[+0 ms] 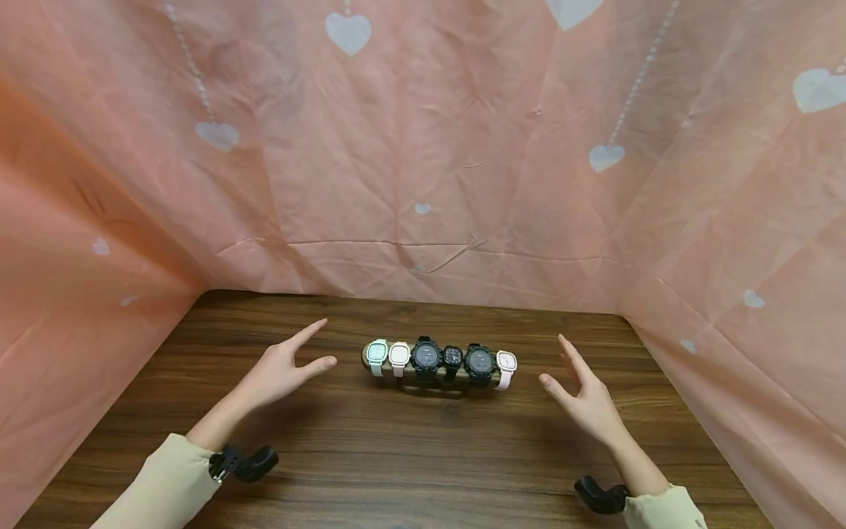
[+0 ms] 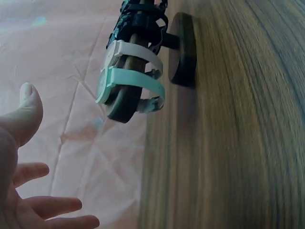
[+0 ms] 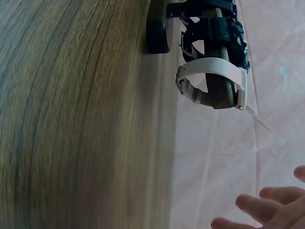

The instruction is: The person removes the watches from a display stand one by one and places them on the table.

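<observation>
A wooden watch stand (image 2: 125, 106) bears a row of several wristwatches across its bar. From the left in the head view come a mint-green watch (image 1: 377, 353), a pale pink square watch (image 1: 399, 355), a large black watch (image 1: 426, 355), a small black watch (image 1: 452, 357), another large black watch (image 1: 479, 361) and a pink-and-white watch (image 1: 506, 362). My left hand (image 1: 280, 371) hovers left of the stand, thumb and fingers spread, holding nothing. On the other side my right hand (image 1: 584, 397) is likewise spread and touches nothing.
The stand rests on a dark wood-grain table (image 1: 396, 455). Pink fabric (image 1: 423, 147) printed with white hearts hangs behind it and along both sides. A black wrist mount (image 1: 244, 463) is strapped to the left wrist, and a similar mount (image 1: 601, 496) to the right.
</observation>
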Available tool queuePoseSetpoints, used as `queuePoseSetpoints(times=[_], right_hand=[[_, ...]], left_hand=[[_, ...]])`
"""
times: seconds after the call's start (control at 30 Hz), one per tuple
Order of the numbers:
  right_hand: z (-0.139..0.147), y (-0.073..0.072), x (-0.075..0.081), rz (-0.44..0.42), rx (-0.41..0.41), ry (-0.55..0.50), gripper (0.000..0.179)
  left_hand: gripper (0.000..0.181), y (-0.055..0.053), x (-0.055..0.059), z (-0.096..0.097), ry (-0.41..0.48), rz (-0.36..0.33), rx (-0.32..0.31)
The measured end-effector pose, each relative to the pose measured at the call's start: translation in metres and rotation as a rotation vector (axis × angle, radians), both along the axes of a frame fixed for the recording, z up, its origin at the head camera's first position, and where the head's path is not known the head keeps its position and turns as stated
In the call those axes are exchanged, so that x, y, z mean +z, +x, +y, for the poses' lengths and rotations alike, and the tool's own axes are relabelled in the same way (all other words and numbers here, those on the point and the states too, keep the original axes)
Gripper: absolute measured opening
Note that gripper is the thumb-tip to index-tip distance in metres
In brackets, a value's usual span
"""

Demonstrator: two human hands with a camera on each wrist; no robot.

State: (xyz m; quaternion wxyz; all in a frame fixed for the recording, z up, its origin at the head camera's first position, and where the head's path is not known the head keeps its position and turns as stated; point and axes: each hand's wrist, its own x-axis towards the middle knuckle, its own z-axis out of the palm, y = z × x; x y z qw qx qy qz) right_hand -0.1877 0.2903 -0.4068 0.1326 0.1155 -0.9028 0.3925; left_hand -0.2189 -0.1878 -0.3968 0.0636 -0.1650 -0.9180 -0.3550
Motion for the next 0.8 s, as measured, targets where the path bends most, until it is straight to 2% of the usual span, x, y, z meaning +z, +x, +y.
queuePoseSetpoints(times=[0.07,0.17,0.3,0.47,0.6,0.8], right_hand=[[-0.001,-0.002,-0.003,-0.016,0.046,-0.072,0.072],[-0.003,-0.006,-0.007,-0.055,0.111,-0.172,0.071],[-0.005,-0.010,-0.013,-0.117,0.140,-0.234,0.072],[-0.011,-0.017,-0.021,-0.165,0.194,-0.294,0.075],[-0.015,-0.022,-0.028,-0.170,0.240,-0.333,0.075],[-0.020,-0.028,-0.035,-0.164,0.253,-0.371,0.072]], left_hand=[[0.071,-0.003,-0.004,0.003,0.046,-0.014,-0.004],[0.066,-0.008,-0.012,0.010,0.159,-0.054,-0.031],[0.060,-0.014,-0.023,0.020,0.290,-0.096,-0.072],[0.053,-0.020,-0.032,0.029,0.383,-0.104,-0.115],[0.048,-0.024,-0.036,0.034,0.464,-0.129,-0.141],[0.046,-0.027,-0.039,0.041,0.534,-0.187,-0.178]])
